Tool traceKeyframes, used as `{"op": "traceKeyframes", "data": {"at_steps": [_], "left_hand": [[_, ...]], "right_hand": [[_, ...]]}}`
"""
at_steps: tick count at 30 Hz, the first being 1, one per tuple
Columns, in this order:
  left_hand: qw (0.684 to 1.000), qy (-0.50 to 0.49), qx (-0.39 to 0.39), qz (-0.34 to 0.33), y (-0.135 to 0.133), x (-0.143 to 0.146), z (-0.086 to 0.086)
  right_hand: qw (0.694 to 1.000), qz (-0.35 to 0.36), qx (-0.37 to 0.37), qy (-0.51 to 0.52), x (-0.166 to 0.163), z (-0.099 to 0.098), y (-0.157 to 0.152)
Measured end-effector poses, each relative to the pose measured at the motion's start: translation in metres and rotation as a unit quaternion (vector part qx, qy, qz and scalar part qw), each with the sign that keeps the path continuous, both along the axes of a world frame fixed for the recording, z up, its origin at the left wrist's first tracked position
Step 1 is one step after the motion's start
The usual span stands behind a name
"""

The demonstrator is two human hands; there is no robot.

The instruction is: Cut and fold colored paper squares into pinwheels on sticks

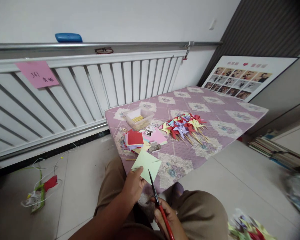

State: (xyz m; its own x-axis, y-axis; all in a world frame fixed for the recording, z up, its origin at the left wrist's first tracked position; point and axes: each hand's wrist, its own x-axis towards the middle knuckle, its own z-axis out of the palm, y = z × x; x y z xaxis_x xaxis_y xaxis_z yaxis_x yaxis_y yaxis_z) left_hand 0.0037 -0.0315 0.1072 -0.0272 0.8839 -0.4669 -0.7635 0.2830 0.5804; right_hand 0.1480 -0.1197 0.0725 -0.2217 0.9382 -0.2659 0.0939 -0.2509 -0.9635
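Observation:
My left hand (133,186) is closed on a creased light green paper square (147,165), held above my lap at its lower left edge. My right hand (166,216) grips red-handled scissors (157,200), whose dark blades point up at the lower edge of the green paper. Just beyond the paper lies a stack of coloured paper squares (136,139) with a red sheet on top. A heap of finished paper pinwheels (183,127) on wooden sticks rests further right on the quilted mat (215,116).
A clear plastic box (139,119) with yellow bits stands behind the paper stack. A white radiator (85,86) with a pink note (37,74) runs along the wall. A power strip with cables (37,196) lies on the floor left. A framed photo board (242,80) and books (272,150) sit right.

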Motion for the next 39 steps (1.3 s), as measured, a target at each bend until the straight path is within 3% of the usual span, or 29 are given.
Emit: {"op": "traceKeyframes", "data": {"at_steps": [12, 21, 39], "left_hand": [[1.000, 0.017, 0.008, -0.005, 0.000, 0.002, 0.000], [1.000, 0.025, 0.005, 0.002, 0.001, 0.003, -0.005], [1.000, 0.012, -0.021, 0.009, 0.001, 0.004, 0.002]], "right_hand": [[0.999, 0.026, 0.011, -0.032, 0.004, -0.002, 0.004], [1.000, 0.003, -0.001, -0.026, 0.002, 0.003, 0.006], [1.000, -0.010, 0.016, -0.015, 0.002, -0.015, 0.007]]}}
